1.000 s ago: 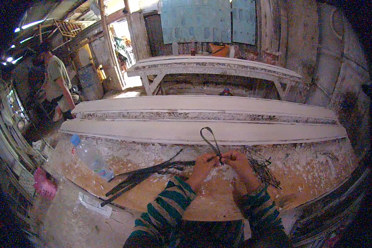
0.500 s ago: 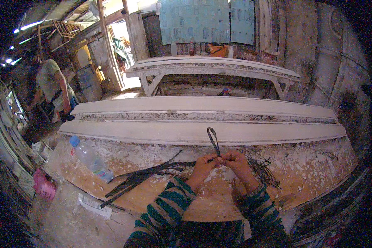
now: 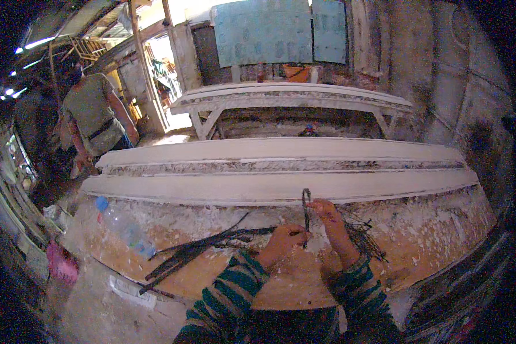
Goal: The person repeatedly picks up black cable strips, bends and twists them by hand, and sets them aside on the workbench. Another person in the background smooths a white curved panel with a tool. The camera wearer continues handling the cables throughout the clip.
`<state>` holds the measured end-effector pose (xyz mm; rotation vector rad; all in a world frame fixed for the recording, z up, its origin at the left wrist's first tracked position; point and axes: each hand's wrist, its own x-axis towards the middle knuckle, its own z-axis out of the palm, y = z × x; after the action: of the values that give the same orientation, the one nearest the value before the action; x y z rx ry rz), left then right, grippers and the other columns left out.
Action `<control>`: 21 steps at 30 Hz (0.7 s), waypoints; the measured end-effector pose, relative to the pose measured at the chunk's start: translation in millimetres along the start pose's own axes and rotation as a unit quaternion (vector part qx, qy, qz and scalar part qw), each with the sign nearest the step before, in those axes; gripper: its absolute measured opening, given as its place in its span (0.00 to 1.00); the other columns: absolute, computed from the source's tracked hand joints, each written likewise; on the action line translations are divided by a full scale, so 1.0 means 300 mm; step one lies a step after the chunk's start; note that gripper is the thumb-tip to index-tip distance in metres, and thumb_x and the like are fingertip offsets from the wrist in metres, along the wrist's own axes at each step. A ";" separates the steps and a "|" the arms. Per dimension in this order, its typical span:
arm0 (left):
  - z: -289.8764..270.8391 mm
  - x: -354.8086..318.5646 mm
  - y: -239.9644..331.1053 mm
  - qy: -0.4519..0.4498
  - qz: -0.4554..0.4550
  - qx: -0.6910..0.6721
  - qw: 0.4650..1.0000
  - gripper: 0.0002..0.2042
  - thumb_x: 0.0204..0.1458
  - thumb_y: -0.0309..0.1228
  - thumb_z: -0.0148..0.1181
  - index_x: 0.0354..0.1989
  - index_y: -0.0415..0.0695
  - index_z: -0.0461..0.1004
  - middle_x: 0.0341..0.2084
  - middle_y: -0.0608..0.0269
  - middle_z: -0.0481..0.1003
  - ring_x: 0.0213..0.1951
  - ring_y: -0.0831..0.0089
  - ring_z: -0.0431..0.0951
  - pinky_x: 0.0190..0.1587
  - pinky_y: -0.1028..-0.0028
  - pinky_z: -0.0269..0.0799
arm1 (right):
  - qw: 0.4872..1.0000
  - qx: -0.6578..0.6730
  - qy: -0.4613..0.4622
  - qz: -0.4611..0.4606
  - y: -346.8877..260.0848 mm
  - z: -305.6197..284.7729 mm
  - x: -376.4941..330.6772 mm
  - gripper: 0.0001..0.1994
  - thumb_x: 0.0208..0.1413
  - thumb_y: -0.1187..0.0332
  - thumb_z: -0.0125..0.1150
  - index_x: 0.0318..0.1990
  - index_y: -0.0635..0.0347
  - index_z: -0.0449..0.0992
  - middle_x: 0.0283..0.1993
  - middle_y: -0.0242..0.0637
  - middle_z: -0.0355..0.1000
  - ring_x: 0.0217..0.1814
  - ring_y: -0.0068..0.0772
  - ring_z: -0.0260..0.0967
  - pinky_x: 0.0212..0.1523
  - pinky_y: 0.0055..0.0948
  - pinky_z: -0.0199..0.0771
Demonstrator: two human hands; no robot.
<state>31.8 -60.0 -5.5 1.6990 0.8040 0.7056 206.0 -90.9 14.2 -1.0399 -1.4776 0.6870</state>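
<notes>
A dark thin strip (image 3: 306, 213) stands up in a narrow loop above the worktable (image 3: 292, 292). Its lower part is pinched in my left hand (image 3: 282, 245), with fingers closed around it. My right hand (image 3: 328, 217) is up at the loop, thumb and fingers pinched on its side near the top. Left of my left hand lies a bundle of long dark strips (image 3: 192, 252). A tangle of thin, knotted dark strips (image 3: 362, 236) sits just right of my right forearm.
Two long white-coated boards (image 3: 281, 184) lie across the far side of the table. A clear bottle with a blue cap (image 3: 123, 228) rests at the left. Behind stands another white bench (image 3: 292, 103). A person (image 3: 94, 112) is at the far left. A pink bag (image 3: 62, 264) sits lower left.
My right hand has moved apart from the left, up and slightly right onto the loop. The loop has shifted right and narrowed. The person at the left has moved right, nearer the boards.
</notes>
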 end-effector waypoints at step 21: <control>-0.016 -0.011 0.037 0.011 -0.060 -0.242 0.968 0.11 0.50 0.37 0.58 0.25 0.41 0.75 0.19 0.70 0.70 0.23 0.80 0.68 0.27 0.80 0.64 | 0.999 0.020 0.029 0.023 -0.042 -0.037 0.018 0.14 0.57 0.62 0.48 0.46 0.55 0.72 0.52 0.30 0.66 0.53 0.31 0.59 0.53 0.34 0.58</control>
<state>27.9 -62.2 6.1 1.1942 0.6745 0.7647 214.0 -93.2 29.7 -1.0570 -1.3875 0.7103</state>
